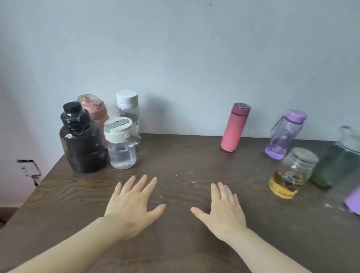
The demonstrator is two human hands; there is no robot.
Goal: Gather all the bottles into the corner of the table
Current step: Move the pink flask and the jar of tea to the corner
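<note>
**Gathering bottles: both hands flat and empty, five bottles still apart**

Resting palm-down on the dark wooden table, the person's left hand and right hand lie spread wide and hold nothing.

Beyond the left hand, at the far left corner, four bottles stand bunched: a big black jug, a pink bottle behind it, a clear bottle with a white cap, and a small clear bottle with a cream lid.

Beyond and to the outer side of the right hand stand the rest: a green bottle, blurred; a clear purple bottle with a strap; a slim pink flask; a glass jar holding amber liquid; and a purple shape cut by the frame edge.

The jar looks breakable and weighty; grip it round the body. The flask probably suits a mid-body wrap.
</note>
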